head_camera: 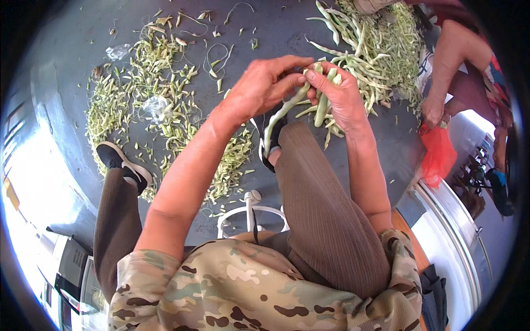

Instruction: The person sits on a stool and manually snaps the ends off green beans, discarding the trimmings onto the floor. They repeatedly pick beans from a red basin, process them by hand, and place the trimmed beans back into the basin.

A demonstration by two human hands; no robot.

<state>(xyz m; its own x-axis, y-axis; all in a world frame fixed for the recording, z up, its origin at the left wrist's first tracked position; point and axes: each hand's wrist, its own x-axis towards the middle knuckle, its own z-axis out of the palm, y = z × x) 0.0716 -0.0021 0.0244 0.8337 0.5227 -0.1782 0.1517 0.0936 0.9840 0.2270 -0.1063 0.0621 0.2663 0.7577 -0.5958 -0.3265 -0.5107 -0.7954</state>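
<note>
In the upper middle of the head view my two hands meet at the tip of a long pale green bean pod (285,111), which hangs down between them. My left hand (265,85) has its thumb and forefinger at the pod's upper end; its fingertips are partly hidden. My right hand (337,91) pinches the same end and also holds several shorter bean pieces (322,109) in its fingers. Beyond it, whole green bean pods (366,72) lie heaped on the dark floor. Broken bean pieces and strings (161,95) are spread over the floor to the left.
At the right, another person's arm (445,70) reaches down to a red mesh bag (439,153). A denser heap of bean bits (397,45) lies at the upper right. Crumpled clear plastic (157,108) sits among the scraps. A white metal stool base (249,211) stands between my legs.
</note>
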